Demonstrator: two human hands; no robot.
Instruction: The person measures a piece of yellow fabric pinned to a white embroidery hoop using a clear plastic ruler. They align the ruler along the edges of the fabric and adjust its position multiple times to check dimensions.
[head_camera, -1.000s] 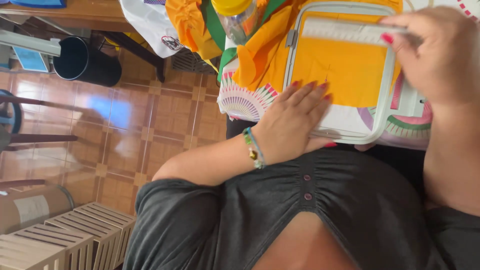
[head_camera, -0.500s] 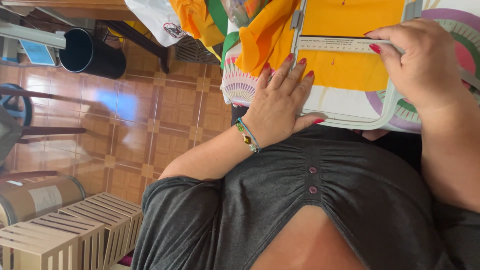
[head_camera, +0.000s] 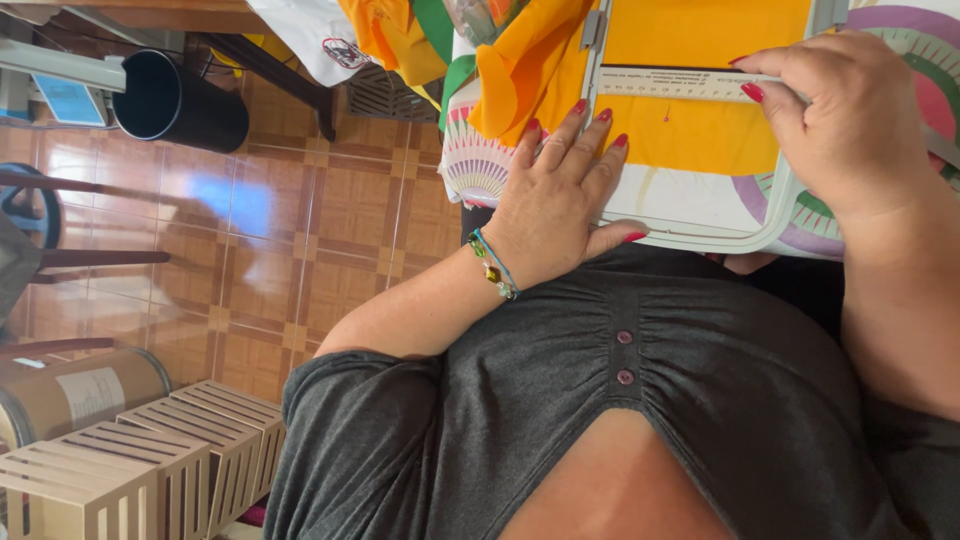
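While the left hand (head_camera: 560, 205) lies flat, fingers spread, on the near edge of the white hoop frame (head_camera: 700, 235), the right hand (head_camera: 850, 130) presses a clear ruler (head_camera: 680, 84) across the yellow cloth (head_camera: 700, 140) stretched in that frame, fingers together on the ruler's end. Looks like measuring; marking would call for a steady ruler. Left of the frame, a black bin (head_camera: 180, 100) stands on the floor, contents unseen.
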